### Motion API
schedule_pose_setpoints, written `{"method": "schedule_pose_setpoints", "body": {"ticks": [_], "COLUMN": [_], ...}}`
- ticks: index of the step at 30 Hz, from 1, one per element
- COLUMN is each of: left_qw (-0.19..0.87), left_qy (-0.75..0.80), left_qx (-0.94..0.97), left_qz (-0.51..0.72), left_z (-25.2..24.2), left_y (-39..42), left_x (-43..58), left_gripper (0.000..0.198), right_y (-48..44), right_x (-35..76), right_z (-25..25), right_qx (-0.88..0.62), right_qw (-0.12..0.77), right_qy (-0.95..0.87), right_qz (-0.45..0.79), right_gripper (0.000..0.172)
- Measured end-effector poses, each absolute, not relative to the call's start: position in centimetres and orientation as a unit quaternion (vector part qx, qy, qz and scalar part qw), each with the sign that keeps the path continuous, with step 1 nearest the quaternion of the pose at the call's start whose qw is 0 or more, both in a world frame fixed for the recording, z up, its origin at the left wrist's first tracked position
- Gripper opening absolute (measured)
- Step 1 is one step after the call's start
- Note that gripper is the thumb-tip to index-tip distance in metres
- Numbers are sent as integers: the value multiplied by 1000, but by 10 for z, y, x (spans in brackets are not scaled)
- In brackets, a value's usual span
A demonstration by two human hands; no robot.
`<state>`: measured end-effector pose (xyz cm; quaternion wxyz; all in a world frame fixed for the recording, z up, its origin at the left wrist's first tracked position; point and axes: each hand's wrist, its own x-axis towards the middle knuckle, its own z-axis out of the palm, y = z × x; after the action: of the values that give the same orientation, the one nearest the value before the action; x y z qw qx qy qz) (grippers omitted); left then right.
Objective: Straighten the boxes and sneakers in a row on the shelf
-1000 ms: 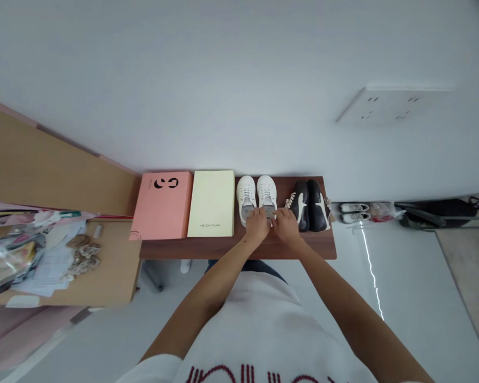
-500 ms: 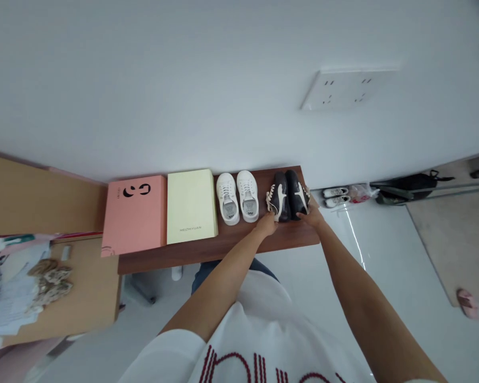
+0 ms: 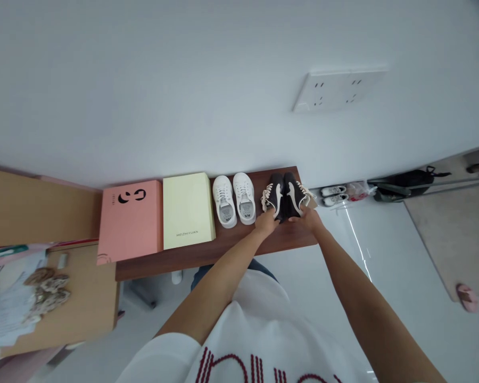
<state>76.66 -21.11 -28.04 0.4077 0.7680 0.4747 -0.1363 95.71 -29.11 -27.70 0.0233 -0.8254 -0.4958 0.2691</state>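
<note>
Black shoes between left hand and right hand

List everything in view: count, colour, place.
shelf: one, dark brown, against the wall
pink box: one, pink, shelf's left end
yellow box: one, pale yellow, beside the pink box
white sneakers: one pair, white, mid-shelf
black shoes: one pair, black with white stripes, cream laces, shelf's right end
socket plate: one, white, on the wall
desk: one, light wood, far left
floor shoes: one pair, white, right of the shelf
bag: one, black, floor by the wall
rug: one, beige, floor at right
slipper: one, pink, at the rug's edge
left hand: one, bare, holds the left black shoe's heel
right hand: one, bare, holds the right black shoe's heel
</note>
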Motion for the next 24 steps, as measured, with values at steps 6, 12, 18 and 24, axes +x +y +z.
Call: {"method": "schedule_pose_setpoints", "body": {"ticks": [6,12,18,24], "left_qw": [340,308,303,328], "left_qy": [409,416,435,468], "left_qx": [834,841,834,807], "left_qz": [-142,-156,-153,-151], "left_z": [-255,-254,-262,-270], "left_y": [-208,-203,-201,-204], "left_x": [788,804,811,821], "left_gripper": [35,39,40,40], "right_y": [-278,-263,-254,-251], "right_x": [948,941,946,944], "right_z": [-265,-269,-275,-284], "right_qx": [-820,-797,-790,-784], "right_qw": [-128,-157,-175,-159], "right_qy": [-522,-561,-564,-574], "right_qz": [195,158,163,176], "right_gripper": [32,24,22,19]}}
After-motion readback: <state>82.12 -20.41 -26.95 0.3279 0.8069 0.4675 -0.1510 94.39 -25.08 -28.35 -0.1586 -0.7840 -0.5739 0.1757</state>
